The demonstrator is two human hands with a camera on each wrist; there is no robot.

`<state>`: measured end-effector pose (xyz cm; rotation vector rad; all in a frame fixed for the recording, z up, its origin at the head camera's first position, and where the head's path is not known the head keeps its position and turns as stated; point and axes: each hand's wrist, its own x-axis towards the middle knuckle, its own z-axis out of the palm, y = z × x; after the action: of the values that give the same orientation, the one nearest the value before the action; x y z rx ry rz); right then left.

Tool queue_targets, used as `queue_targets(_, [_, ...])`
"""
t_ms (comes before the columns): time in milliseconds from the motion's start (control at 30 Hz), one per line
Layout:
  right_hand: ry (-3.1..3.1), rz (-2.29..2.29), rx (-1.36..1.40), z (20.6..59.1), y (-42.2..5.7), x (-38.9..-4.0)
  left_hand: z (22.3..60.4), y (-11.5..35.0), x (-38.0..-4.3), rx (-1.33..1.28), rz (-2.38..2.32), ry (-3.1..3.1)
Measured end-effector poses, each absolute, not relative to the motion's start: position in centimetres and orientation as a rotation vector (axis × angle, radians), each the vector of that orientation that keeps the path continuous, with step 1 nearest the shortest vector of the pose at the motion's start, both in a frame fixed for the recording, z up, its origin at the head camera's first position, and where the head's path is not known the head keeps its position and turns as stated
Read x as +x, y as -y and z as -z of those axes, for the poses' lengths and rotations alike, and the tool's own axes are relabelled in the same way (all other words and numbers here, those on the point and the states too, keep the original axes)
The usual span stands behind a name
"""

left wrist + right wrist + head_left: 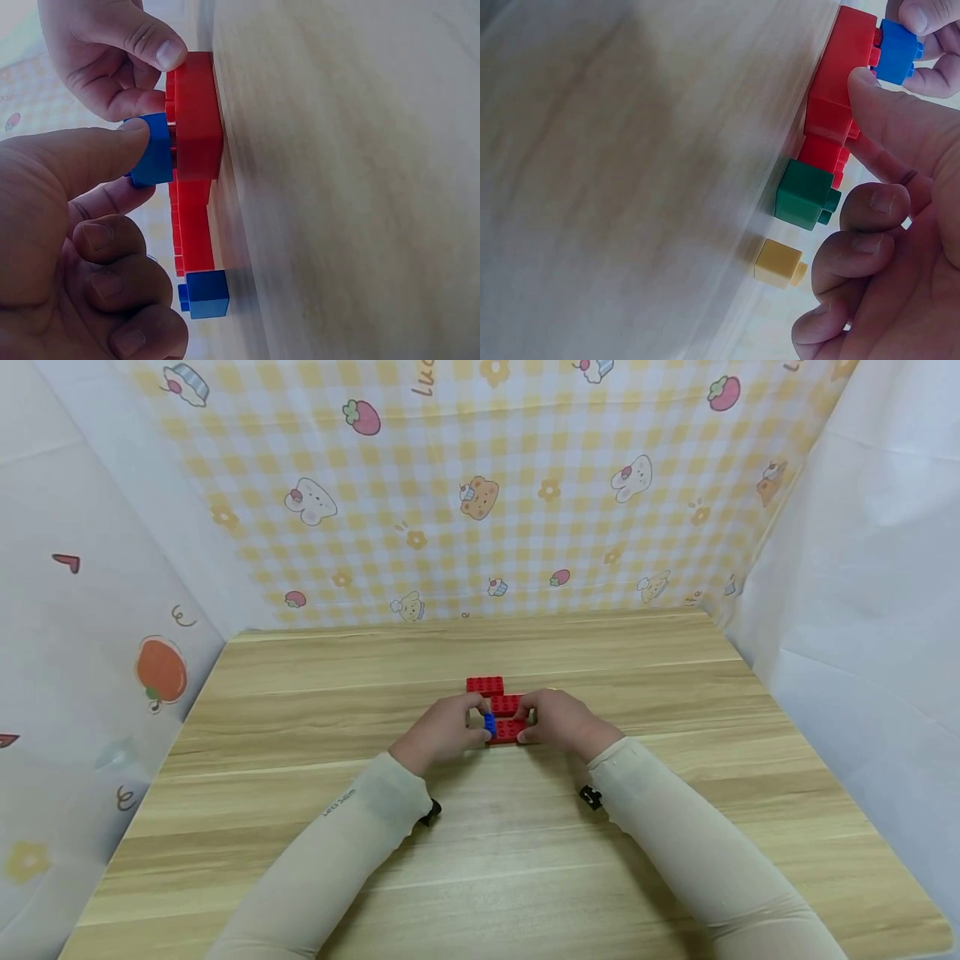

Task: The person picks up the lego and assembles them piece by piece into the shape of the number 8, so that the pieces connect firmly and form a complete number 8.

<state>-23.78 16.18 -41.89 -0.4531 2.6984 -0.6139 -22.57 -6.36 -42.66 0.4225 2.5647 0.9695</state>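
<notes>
Between thumb and finger, my left hand (450,727) pinches a small blue brick (156,148) at the left end of the nearest red brick (506,732). Red studs show in a narrow gap beneath the blue brick. My right hand (558,720) grips the same red brick (834,82) near its right end, thumb on the near side. In the right wrist view, the other fingers of this hand curl loosely below. Behind lie a second red brick (504,704), partly hidden by the hands, and a third red brick (484,685) farther back and left.
Another blue brick (207,295) stands beyond the left hand. Past the right hand are a green brick (804,193) and a small yellow brick (777,262). The wooden table (480,852) ends at a checked cloth (442,560) behind, with white sheets on both sides.
</notes>
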Motion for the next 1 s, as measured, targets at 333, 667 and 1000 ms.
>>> queue_targets(333, [-2.697, 0.620, -0.456, 41.90, -16.18, -23.81, 42.77, 6.25, -22.64, 0.418, -0.979, -2.556])
queue_targets(667, [-2.699, 0.617, -0.442, 41.83, -16.15, -23.68, 42.96, 6.12, -22.74, 0.407, -0.995, -2.548])
queue_targets(1000, [-2.693, 0.626, -0.449, 41.68, -16.11, -23.61, 42.70, 6.29, -22.64, 0.396, -1.083, -2.527])
